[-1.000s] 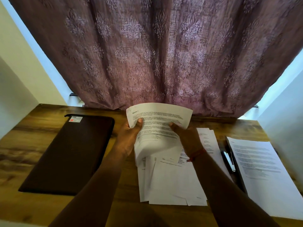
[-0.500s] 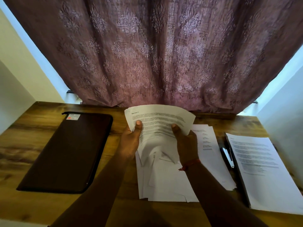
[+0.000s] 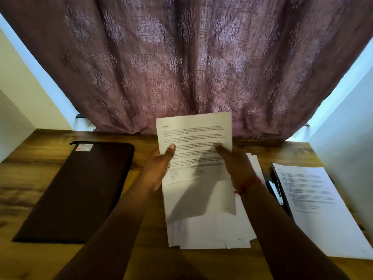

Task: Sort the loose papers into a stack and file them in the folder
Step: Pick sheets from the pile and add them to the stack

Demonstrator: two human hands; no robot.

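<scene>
On the table (image 3: 50,257) in front of me, the closed folder (image 3: 80,188) lies at the left. At the centre I hold a sheet (image 3: 194,136) up by its two side edges, my left hand (image 3: 159,168) on its left, my right hand (image 3: 236,166) on its right. Under it, loose papers (image 3: 212,233) lie spread on the table, reaching nearer to me. Right of them lies a pen (image 3: 275,191), and right of the pen a separate stack of pages (image 3: 319,209). A curtain (image 3: 181,67) hangs behind the table's far edge.
</scene>
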